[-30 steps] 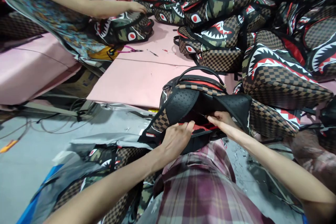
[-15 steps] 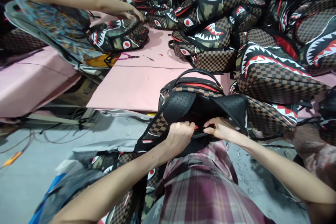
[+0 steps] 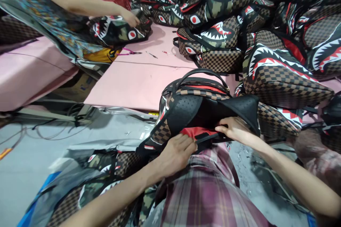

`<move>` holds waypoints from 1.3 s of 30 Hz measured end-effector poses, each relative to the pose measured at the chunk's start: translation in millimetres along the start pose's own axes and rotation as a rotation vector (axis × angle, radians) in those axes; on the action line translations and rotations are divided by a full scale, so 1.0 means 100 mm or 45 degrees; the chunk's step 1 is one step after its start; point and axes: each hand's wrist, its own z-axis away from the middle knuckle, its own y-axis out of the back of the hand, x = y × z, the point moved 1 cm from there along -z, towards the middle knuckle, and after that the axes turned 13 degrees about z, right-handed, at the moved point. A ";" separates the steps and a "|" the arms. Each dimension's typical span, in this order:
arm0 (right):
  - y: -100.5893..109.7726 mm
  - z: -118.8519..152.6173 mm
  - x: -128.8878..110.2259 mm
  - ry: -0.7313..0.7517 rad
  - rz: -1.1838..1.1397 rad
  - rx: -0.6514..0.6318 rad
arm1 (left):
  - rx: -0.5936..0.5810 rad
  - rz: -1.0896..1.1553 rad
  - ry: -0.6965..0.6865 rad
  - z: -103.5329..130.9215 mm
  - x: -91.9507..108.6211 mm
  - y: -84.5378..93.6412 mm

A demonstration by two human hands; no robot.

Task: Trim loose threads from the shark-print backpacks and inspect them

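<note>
A brown-and-black checkered backpack leans on the table's near edge, its black padded back panel towards me and its carry handle upright. An opening low on that side shows red lining. My left hand is closed on the near edge of this opening, fingers curled over it. My right hand pinches the opening's right end, thumb and fingers together. What lies under the fingertips is partly hidden.
Several shark-mouth backpacks are heaped at the right and back of the pink table. Purple-handled pliers lie near a co-worker's arm, by another backpack. More bags sit in plastic by my left. Cables cross the floor.
My left hand has pulled down and towards me, and my right hand has shifted slightly right. The opening has widened, exposing more red lining. The co-worker's hand has moved slightly left over their backpack.
</note>
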 end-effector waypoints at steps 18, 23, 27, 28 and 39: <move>-0.05 0.05 -0.01 0.014 0.072 -0.109 | 0.054 0.118 -0.171 0.10 0.04 0.05; -0.06 -0.01 -0.02 0.112 0.123 -0.090 | 0.043 0.164 -0.155 0.05 0.03 0.06; -0.08 -0.11 -0.02 0.085 0.024 -0.014 | 0.037 -0.043 -0.136 -0.03 -0.03 0.02; -0.06 -0.12 -0.03 0.109 -0.036 0.059 | 0.039 -0.102 -0.122 -0.06 -0.07 0.02; 0.63 -0.06 0.27 0.205 -0.735 0.738 | 0.586 -0.041 0.639 -1.29 -1.73 0.63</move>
